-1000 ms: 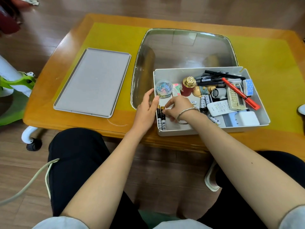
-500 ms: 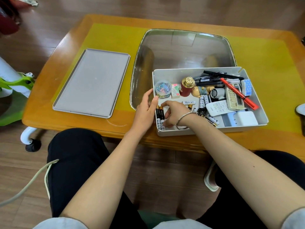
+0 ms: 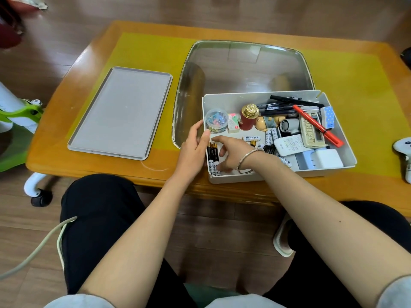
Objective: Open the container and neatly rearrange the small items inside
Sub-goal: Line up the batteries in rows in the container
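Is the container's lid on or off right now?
Off. The lid lies flat on the table, left of the open container, whose contents show.

We wear black trousers [image 3: 100, 218] with a pale drawstring cord [image 3: 33, 252] trailing toward eight o'clock. Light grey short sleeves [image 3: 75, 302] show at the lower edge, leaving our forearms bare. A thin silver bangle [image 3: 246, 157] circles the wrist of our right hand [image 3: 231, 152]; our left hand [image 3: 193, 150] carries nothing.

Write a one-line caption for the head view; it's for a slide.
Left hand steadies the open box while the right hand lines up batteries in its near-left corner; lid set aside.
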A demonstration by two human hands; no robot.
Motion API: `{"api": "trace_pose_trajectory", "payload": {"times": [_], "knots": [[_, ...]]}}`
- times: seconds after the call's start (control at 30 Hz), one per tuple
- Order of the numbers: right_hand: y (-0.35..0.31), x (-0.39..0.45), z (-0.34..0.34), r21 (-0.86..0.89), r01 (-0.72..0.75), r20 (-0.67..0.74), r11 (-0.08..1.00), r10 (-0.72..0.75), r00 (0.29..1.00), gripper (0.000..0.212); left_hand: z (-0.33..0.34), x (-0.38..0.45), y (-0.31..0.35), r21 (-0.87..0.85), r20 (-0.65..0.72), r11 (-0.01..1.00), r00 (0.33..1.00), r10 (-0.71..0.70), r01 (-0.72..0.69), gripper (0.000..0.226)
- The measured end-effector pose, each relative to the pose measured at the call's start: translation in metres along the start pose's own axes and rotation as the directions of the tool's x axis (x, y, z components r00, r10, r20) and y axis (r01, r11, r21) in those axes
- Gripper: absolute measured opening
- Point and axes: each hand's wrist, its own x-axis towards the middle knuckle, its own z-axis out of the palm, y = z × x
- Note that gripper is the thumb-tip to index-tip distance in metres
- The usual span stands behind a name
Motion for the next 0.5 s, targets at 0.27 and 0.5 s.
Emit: {"api": "trace_pose_trajectory", "payload": {"times": [0.27,0.5], "knots": [[0.043,-0.031,-0.038,0.112,-0.201,-0.337,0.973,0.228,0.914,0.027,0.002,-0.002,0.003,-0.042,0.005,0.999,1.0,-0.013,0.013,0.044],[0.045,-0.035,-0.039,-0.159,-0.337,-0.361,0.928,0.263,0.895,0.019,0.001,-0.001,0.003,-0.063,0.018,0.997,0.999,-0.033,0.034,0.045]]}}
